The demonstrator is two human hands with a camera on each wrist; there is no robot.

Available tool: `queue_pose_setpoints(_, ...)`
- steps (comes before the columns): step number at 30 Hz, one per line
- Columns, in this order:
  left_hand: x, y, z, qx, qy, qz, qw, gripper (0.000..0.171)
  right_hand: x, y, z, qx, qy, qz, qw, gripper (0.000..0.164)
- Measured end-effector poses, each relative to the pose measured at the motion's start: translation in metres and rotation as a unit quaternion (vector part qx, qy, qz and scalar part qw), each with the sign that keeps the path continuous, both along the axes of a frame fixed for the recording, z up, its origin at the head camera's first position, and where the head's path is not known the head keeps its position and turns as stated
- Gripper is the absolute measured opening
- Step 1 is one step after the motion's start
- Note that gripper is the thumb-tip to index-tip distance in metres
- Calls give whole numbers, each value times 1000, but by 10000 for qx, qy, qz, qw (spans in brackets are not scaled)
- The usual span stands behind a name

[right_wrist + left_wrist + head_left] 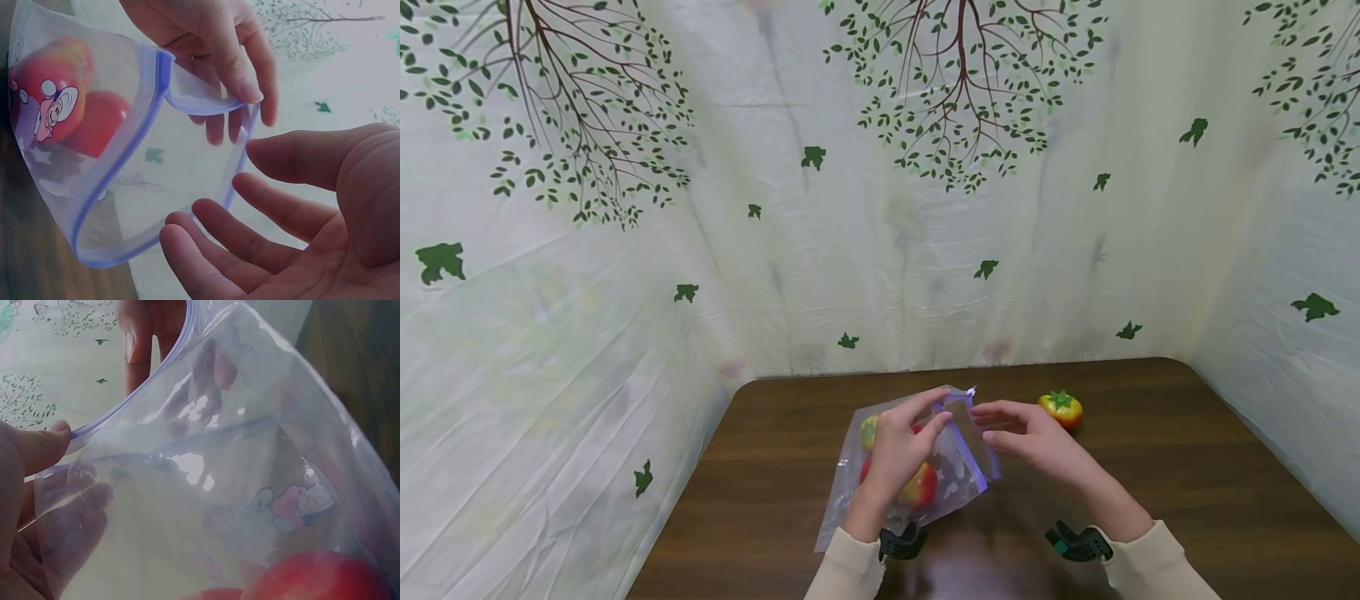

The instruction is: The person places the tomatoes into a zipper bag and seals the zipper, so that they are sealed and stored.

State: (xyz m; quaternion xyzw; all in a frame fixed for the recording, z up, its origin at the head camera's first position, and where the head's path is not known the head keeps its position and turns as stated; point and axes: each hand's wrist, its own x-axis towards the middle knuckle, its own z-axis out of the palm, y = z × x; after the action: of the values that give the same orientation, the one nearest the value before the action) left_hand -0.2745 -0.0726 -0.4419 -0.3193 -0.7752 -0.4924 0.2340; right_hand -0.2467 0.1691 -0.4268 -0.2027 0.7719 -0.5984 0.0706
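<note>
My left hand (901, 446) pinches the rim of a clear zip bag (144, 506) between thumb and fingers. The bag has a purple zip edge (119, 178) and printed cartoon figures, and its mouth gapes toward my right hand (1030, 429). Inside lie several red and yellow fruits (103, 122), partly hidden behind my left hand in the head view. Beside the mouth, my right hand holds nothing, its fingers spread and slightly bent. Just beyond that hand on the table sits a yellow-orange, tomato-like fruit (1063, 412) with a green leafy top.
The brown wooden table (1187, 483) has rounded far corners. A pale curtain (910, 292) printed with trees and leaves hangs behind it and along both sides. Each wrist wears a dark band (1078, 543).
</note>
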Motion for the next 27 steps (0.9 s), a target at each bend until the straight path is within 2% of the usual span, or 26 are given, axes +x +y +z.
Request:
queue_pose_setpoints(13,1,-1,1,43,-23,-3,10000,35,-4,8,1,19,92,-360,9993,43)
queue_pose_setpoints(21,1,0,1,112,-67,-30,9999,35,-6,14,0,247,345,-816,9958,41)
queue_pose_setpoints(27,0,0,1,104,-59,-54,9999,35,-8,20,0,280,577,-974,9932,45)
